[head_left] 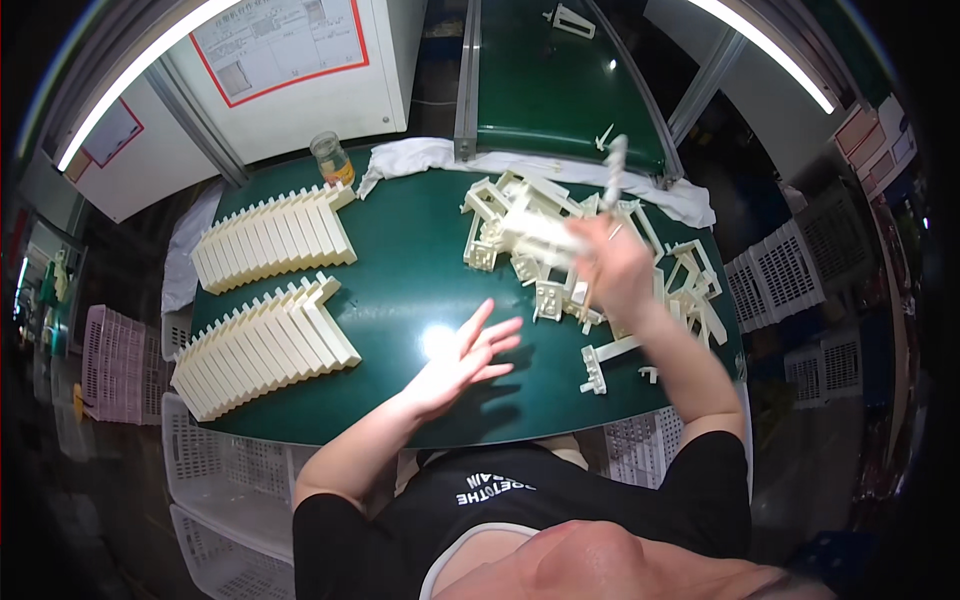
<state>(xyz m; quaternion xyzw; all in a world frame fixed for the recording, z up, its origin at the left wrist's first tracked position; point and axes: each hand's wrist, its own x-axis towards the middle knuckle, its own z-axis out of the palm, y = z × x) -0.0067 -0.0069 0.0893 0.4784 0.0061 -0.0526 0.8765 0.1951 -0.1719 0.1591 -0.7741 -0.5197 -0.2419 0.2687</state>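
Observation:
My left hand [455,370] is over the green tabletop, palm partly up and fingers spread, with nothing in it. My right hand [618,262] is closed above a heap of cream plastic parts [695,265], smeared by motion. A blurred cream plastic part [540,236] extends leftward from its fingers. A whitish rod-like thing [617,165] also sticks up beyond this hand; the blur hides its kind. Nearer me, a loose plastic part [596,368] with a knobbed end lies below the heap.
Two neat rows of cream plastic parts, a far row [275,240] and a near row [265,350], stand at the left. A glass jar [330,158] is behind them. White cloth [420,158] lines the far edge before a green conveyor belt [560,90]. Plastic crates [225,455] stand below.

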